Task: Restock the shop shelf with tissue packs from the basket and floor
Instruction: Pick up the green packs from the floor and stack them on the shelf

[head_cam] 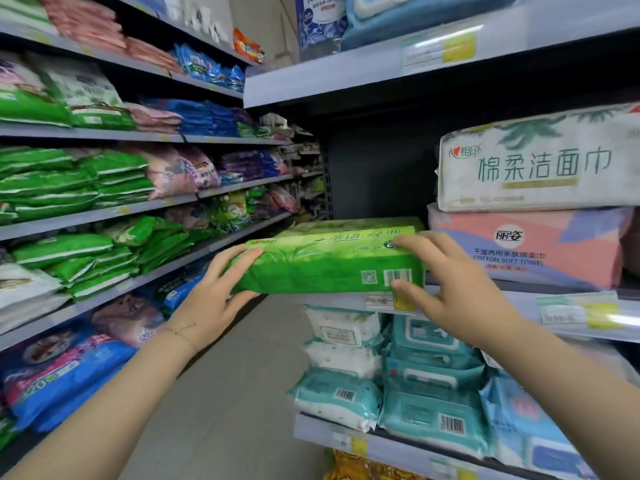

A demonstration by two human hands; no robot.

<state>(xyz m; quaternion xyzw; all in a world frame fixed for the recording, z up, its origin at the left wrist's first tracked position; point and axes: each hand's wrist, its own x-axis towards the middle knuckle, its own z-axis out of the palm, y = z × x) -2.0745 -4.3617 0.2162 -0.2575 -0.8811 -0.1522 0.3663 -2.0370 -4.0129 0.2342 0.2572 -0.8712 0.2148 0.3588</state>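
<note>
We are clasping the green plastic-wrapped tissue pack [329,265] at the lip of the grey metal shelf [332,301], left hand [214,292] and right hand [450,282] gripping its ends; best keeping it level, pushing squarely back.

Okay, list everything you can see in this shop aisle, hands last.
green tissue pack: one, green, at the front edge of the right-hand shelf
second green pack: one, green, just behind it
pink towel pack: one, pink, same shelf, further right
white towel pack: one, white with green lettering, atop the pink one
wipes packs: several, teal and white, stacked one shelf down
price labels: several, white and yellow, on shelf edges
bagged packs: many, green, blue, pink, left-side shelves
floor: grey, between the shelves
left hand: one, grips the pack's left end
right hand: one, grips its right end
</note>
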